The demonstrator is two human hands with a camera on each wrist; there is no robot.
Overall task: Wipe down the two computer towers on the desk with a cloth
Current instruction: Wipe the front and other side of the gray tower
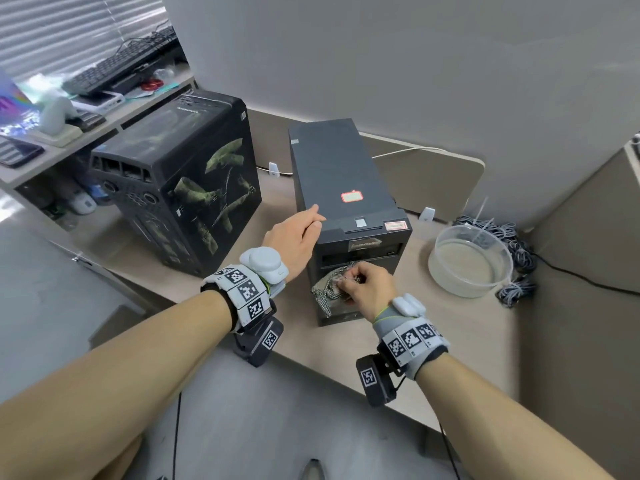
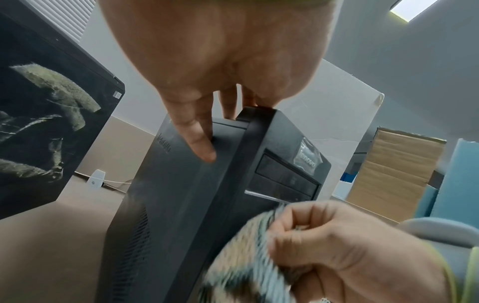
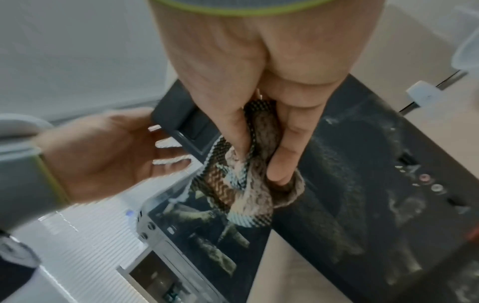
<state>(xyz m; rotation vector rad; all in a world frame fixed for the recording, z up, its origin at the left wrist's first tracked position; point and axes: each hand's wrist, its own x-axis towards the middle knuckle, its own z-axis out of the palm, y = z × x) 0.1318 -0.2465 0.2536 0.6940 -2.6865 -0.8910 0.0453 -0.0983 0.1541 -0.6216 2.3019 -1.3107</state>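
Two black computer towers stand on the desk: a plain one [image 1: 339, 174] [image 2: 194, 194] [image 3: 362, 184] in the middle, and a wider one with a greenish pattern [image 1: 180, 168] [image 2: 39, 123] [image 3: 212, 235] to its left. My left hand [image 1: 298, 237] [image 2: 220, 61] [image 3: 103, 151] rests on the plain tower's top front-left edge, fingers flat on top and thumb down the side. My right hand [image 1: 367, 289] [image 2: 337, 246] [image 3: 259, 82] grips a bunched checked cloth [image 1: 325, 292] [image 2: 246, 256] [image 3: 249, 196] against that tower's dusty front panel, below the drive bays.
A clear plastic bowl of water [image 1: 471, 261] sits right of the plain tower, with a bundle of grey cables [image 1: 516, 268] behind it. Grey partitions close the back and right. A shelf with keyboards [image 1: 121, 64] stands at the left. The desk's front edge [image 1: 346, 375] runs under my wrists.
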